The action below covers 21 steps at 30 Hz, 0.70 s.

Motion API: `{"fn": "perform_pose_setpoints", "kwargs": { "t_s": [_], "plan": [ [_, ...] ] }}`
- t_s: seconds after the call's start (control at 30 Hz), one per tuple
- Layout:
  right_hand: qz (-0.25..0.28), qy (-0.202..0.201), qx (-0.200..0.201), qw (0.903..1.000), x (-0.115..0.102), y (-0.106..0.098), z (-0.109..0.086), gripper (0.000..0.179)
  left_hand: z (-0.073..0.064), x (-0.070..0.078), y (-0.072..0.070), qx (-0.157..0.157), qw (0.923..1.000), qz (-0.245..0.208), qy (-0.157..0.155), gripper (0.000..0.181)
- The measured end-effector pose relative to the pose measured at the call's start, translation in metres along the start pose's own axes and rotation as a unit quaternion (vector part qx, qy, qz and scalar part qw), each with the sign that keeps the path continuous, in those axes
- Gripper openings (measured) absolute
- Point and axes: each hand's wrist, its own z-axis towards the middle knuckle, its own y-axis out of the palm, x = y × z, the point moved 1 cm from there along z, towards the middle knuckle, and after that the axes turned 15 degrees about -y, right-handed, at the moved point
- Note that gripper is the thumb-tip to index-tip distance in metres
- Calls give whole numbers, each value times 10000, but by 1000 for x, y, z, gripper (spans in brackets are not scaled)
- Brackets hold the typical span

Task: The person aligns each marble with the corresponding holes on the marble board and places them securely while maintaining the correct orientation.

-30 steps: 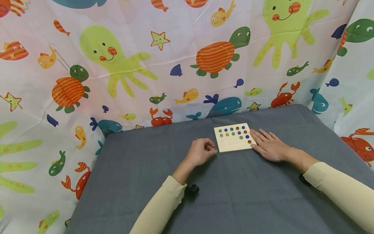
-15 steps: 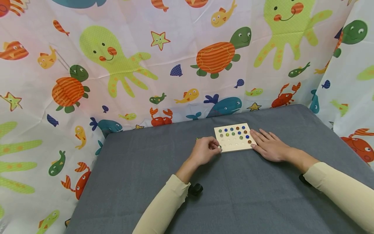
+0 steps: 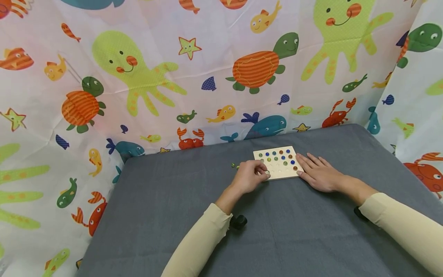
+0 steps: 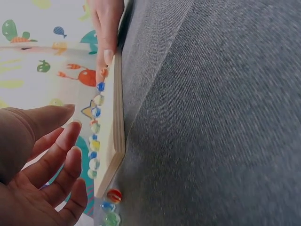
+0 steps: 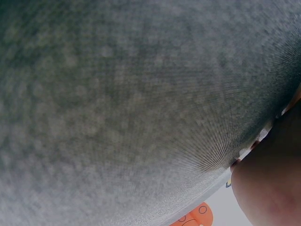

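Note:
A pale wooden board (image 3: 280, 171) with rows of round hollows lies on the grey cloth. Coloured glass marbles (image 3: 288, 151) fill its back rows and part of the right side. My left hand (image 3: 246, 176) is over the board's front left corner, thumb and forefinger pinching a marble (image 3: 267, 172) close above the hollows. In the left wrist view, the thumb and curled fingers (image 4: 70, 136) hide that marble. My right hand (image 3: 320, 173) lies flat with straight fingers, its thumb and fingertips on the board's right edge.
Several loose marbles (image 3: 233, 165) lie on the cloth left of the board; the left wrist view shows a red marble (image 4: 114, 196) close to the board's end. Behind the cloth-covered table (image 3: 166, 192) hangs a curtain (image 3: 214, 61) printed with sea animals.
My left hand has moved right with the pinched marble, from beside the board's left edge to over its front row. Loose marbles behind the hand have come into view. The right hand stays put.

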Motion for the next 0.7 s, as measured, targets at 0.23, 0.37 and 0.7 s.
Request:
{"fn": "perform_pose_setpoints", "kwargs": {
  "t_s": [0.23,0.37,0.7],
  "plan": [
    [44,-43,60,10000,0,1,-2,72,8,8,10,26,9998,169,65,10],
    [17,-26,43,10000,0,0,-2,73,11,14,15,48,9998,204,13,10],
    [-22,47,21,10000,-2,3,-2,74,20,25,27,137,9988,473,87,11]
  ]
}}
